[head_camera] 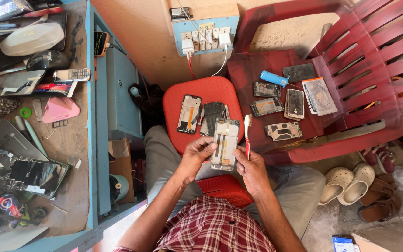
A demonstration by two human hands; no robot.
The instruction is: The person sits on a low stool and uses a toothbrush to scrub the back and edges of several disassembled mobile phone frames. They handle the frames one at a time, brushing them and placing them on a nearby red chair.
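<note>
Over the person's lap, above a red stool [197, 95], an opened phone frame [225, 143] is held between both hands. Largest first: a red plastic chair [350, 93] stands to the right, its seat carrying several phone parts, a blue cylinder [274, 78] and a mesh-covered pad [320, 95]. To the left runs a blue workbench [92, 140] crowded with tools, a keypad phone [72, 74] and a pink case [59, 110]. The stool just beyond the hands bears another phone frame [189, 114] and a dark back cover [212, 117], lying side by side and apart from the held one.

The held phone frame lies with its long axis pointing away from the person, roughly upright in the view, its inner side facing up. The left hand [198, 154] grips its left edge near the lower half, thumb on top and fingers curled under. The right hand [253, 170] closes on the lower right corner and, in the same grasp, clamps a toothbrush [246, 135] with a red handle. The brush runs parallel to the frame's long side, just beside its right edge, bristle head at the far end, level with the frame's top. So the frame sits directly left of the brush, and the right hand is the one nearer the bristles.

Pale clogs [348, 184] rest on the floor at right.
</note>
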